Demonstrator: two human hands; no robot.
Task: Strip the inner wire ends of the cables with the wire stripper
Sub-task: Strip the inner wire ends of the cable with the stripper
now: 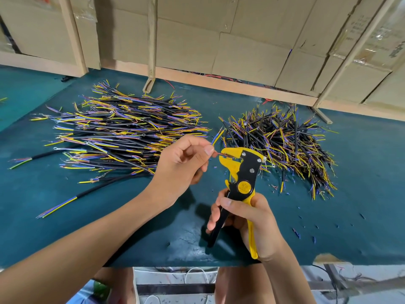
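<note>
The green desk (361, 172) carries two heaps of short black cables with yellow, blue and purple inner wires splayed at their ends: a larger heap (122, 132) to the left, lying mostly in one direction, and a smaller, more tangled heap (282, 145) to the right, with tiny scraps of insulation (296, 232) scattered on the desk near it. I would judge the right heap to be the finished one, though the picture does not settle that. Over the gap between the heaps the person works on one cable: the step in hand looks like feeding a single inner wire into the stripper's mouth, just before the squeeze. The yellow-and-black wire stripper (240, 176) stands upright in the right hand (245, 224), whose fingers curl round both handles; the handles stand apart and the yellow jaws at the top look open. The left hand (182, 165) has its fingers curled together, thumb and forefinger pinching a reddish-brown inner wire (219, 153) whose tip reaches into the jaws; a yellow wire end (217, 137) pokes up beside the fingertips, and the cable's black body is mostly hidden in the palm. The next move calls for holding the wire steady at the right depth, then closing the handles firmly.
</note>
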